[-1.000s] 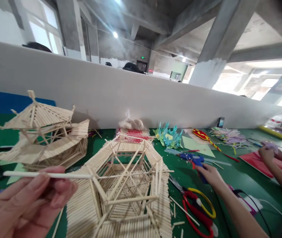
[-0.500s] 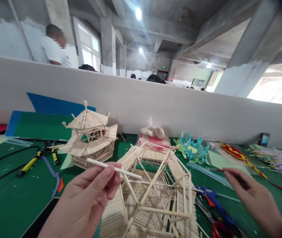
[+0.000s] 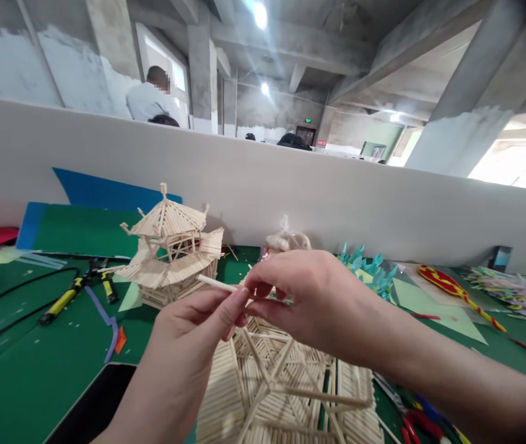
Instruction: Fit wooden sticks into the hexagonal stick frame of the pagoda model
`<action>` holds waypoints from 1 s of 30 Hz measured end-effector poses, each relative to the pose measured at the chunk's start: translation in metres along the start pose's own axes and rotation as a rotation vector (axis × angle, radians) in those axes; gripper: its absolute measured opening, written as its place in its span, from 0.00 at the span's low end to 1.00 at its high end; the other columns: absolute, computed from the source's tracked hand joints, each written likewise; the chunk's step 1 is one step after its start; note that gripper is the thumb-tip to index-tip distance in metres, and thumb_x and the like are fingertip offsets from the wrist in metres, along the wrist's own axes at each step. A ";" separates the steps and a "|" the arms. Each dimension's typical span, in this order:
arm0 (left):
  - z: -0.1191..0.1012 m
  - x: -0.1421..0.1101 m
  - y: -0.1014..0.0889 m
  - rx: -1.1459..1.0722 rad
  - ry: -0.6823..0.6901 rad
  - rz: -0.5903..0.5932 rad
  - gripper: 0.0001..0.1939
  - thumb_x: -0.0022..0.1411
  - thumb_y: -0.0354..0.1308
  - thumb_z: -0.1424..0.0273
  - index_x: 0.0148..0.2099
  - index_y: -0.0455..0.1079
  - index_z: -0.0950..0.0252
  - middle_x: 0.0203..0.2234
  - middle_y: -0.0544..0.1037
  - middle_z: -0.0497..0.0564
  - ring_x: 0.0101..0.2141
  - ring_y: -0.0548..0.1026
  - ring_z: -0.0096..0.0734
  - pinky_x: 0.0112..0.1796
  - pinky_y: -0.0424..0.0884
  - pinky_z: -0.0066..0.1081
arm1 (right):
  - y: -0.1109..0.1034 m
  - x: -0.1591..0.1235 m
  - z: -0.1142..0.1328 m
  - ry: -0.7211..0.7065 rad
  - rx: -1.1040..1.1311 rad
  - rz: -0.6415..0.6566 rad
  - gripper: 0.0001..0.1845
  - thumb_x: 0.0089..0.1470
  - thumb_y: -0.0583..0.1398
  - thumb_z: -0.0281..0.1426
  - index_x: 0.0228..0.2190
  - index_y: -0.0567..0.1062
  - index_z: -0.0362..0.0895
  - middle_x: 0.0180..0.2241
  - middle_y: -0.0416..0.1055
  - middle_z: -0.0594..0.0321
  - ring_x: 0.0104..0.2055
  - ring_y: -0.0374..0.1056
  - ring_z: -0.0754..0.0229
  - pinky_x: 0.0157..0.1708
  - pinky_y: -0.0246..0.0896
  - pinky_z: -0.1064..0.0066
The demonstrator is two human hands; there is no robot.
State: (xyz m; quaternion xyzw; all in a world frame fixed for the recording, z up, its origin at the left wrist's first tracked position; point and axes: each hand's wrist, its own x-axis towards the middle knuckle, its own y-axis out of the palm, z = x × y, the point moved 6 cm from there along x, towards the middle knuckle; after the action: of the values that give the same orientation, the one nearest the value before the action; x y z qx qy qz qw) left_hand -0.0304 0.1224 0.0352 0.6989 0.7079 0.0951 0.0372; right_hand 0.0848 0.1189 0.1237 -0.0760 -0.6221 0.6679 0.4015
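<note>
Black flat thing (image 3: 96, 401), bottom left, on the green table (image 3: 8, 376). Open stick frame (image 3: 285, 394), bottom middle, under my hands; red-handled tool (image 3: 422, 425) just beside it, lower right. I have the left hand (image 3: 191, 336) pinching the white stick (image 3: 217, 284) between thumb and fingers, mid-frame, above the frame's far side. Right hand (image 3: 306, 296) curls in at the stick's right end, fingertips bunched against the left's; can't tell if they grip it. Beyond: small stick tower (image 3: 170, 246), left of centre, blue-green board (image 3: 82, 231) behind. Past the pale partition (image 3: 244, 179), person in white (image 3: 149, 102), upper left.
</note>
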 end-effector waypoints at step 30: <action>0.045 0.010 -0.032 0.218 -0.038 -0.020 0.15 0.47 0.64 0.59 0.40 0.74 0.55 0.39 0.69 0.49 0.35 0.67 0.31 0.38 0.66 0.30 | 0.030 -0.002 -0.046 0.239 0.000 0.392 0.07 0.40 0.55 0.23 0.17 0.64 0.44 0.16 0.62 0.72 0.19 0.53 0.71 0.20 0.46 0.76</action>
State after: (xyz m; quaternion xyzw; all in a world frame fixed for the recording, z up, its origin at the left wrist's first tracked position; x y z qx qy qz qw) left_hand -0.0539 0.1361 -0.0143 0.6936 0.7199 0.0038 -0.0247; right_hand 0.1001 0.1558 0.0863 -0.2740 -0.5436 0.7193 0.3346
